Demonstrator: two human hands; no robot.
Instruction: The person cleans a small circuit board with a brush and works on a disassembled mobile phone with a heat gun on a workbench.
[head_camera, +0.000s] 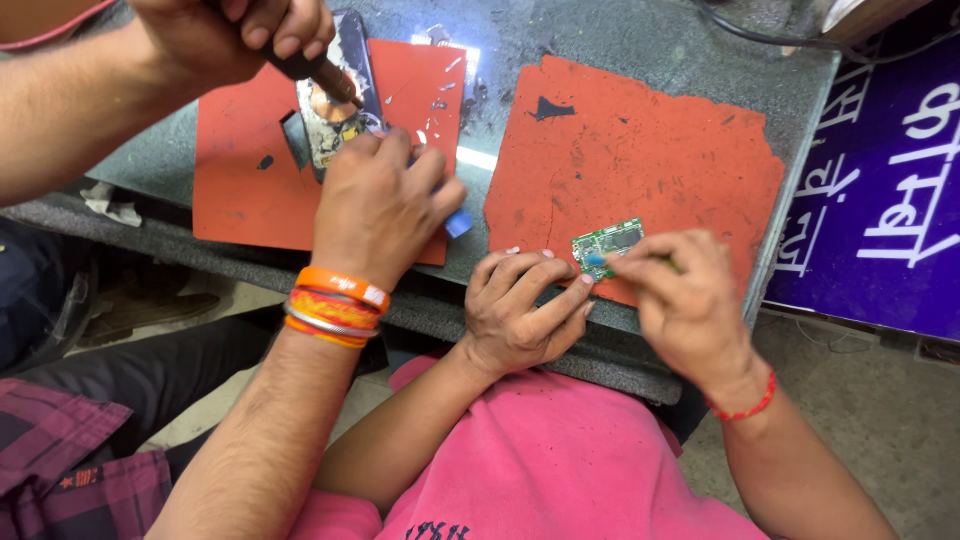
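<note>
Grey and scuffed, the worktop (620, 40) carries two worn red mats. On the right red mat (650, 150), near its front edge, lies a small green circuit board (608, 243). The person's left hand (520, 310) pins the board's near edge with curled fingertips, while the right hand (680, 295) pinches a thin tool against it. Beside them, a co-worker's hand (380, 205) with orange bangles presses an opened phone (335, 110) on the left red mat (240, 170); another co-worker's hand (235, 35) grips a dark-handled tool.

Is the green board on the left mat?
No, the green board lies on the right red mat, between left hand and right hand pinching a thin tool.
</note>
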